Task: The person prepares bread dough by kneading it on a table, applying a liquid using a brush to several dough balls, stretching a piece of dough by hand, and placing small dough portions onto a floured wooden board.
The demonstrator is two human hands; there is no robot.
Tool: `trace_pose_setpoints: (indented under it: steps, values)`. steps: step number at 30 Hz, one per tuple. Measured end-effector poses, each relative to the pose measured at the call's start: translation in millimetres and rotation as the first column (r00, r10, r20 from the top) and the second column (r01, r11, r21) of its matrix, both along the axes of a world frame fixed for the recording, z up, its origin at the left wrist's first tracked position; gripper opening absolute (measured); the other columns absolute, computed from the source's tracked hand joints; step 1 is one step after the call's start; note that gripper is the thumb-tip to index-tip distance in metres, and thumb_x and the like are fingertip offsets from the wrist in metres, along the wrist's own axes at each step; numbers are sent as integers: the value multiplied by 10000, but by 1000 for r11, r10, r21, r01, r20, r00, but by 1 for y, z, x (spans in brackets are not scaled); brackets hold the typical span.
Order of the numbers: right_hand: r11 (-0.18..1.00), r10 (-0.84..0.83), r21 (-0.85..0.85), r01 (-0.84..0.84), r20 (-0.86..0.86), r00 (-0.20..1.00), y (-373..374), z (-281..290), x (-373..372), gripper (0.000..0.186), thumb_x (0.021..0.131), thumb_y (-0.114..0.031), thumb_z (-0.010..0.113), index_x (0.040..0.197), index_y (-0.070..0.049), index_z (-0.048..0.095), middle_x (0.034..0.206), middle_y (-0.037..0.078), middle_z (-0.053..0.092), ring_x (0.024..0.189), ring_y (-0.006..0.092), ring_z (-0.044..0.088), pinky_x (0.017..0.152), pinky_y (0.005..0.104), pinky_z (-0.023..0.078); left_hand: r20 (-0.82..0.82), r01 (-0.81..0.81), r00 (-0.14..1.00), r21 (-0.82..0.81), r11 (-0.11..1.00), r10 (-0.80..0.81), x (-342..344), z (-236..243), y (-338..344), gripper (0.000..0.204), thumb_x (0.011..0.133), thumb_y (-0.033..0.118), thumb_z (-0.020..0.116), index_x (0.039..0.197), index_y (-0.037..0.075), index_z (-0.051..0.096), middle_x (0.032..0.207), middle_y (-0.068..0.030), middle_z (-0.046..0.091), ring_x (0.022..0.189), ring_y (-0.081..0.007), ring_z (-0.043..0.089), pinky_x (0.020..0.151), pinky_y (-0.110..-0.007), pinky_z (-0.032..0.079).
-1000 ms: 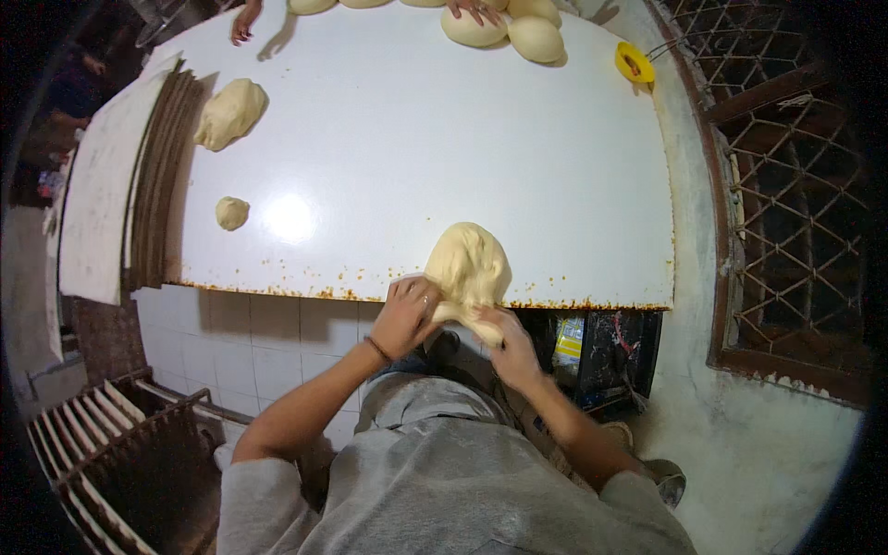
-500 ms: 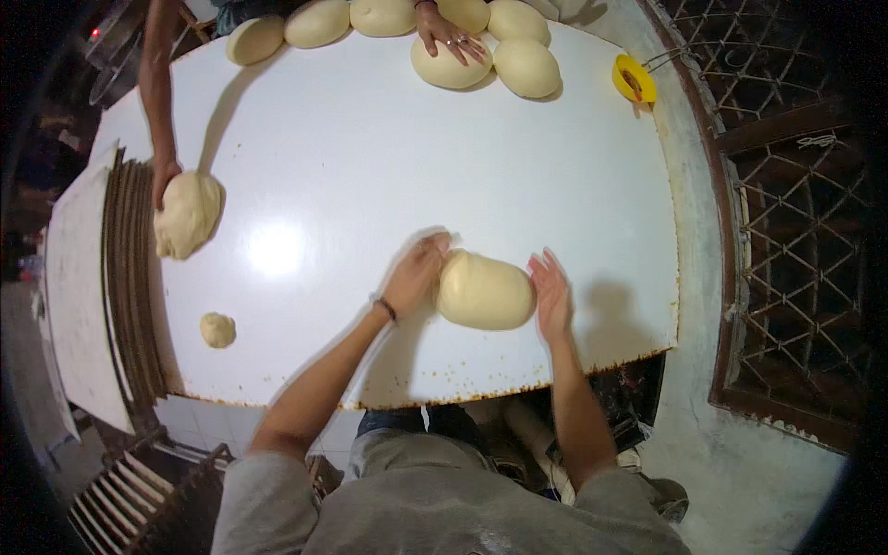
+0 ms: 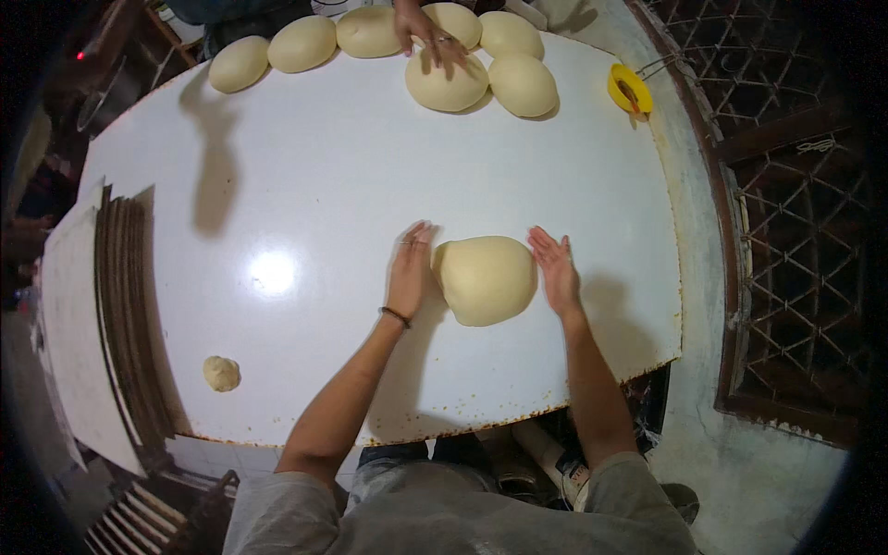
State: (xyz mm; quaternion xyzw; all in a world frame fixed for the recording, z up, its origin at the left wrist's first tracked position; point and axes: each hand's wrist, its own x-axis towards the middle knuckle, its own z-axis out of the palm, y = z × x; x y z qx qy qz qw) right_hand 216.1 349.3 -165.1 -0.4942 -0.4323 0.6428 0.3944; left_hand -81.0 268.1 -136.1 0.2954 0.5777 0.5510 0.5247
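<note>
A large, smooth, pale ball of dough [image 3: 487, 281] lies on the white table between my hands. My left hand [image 3: 407, 277] is beside its left side, fingers stretched out and pointing away from me, a dark band on the wrist. At the dough's right side, my right hand [image 3: 557, 268] is held with its fingers extended, the fingertips close to or touching the surface. Neither hand is wrapped around the dough. Far to the left, near the front edge, sits a small lump of dough [image 3: 221, 374].
Several dough balls [image 3: 303, 44] line the table's far edge, and another person's hand [image 3: 435, 42] rests on one. A yellow bowl [image 3: 630, 89] stands at the far right corner. Stacked boards [image 3: 125, 314] lean along the left side. A metal grille [image 3: 795, 231] borders the right.
My left hand has shifted a little left and straightened; the dough between my hands looks rounder and turned. The other person's arm and the dough lump at the left have left the view.
</note>
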Motion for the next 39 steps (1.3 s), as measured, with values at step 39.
trace_pose_setpoints:
  steps: [39]
  values:
    - [939,302,-157,-307,-55,952,67,32,-54,730,1154,-594,313,1595,-38,484,1628,151,513,1499,263,485,1281,434,325,-37,105,994,32,994,-104,-54,-6,11,672,1127,550,449,1418,-14,668,1448,-175,664,1372,-289,599,1184,-394,423]
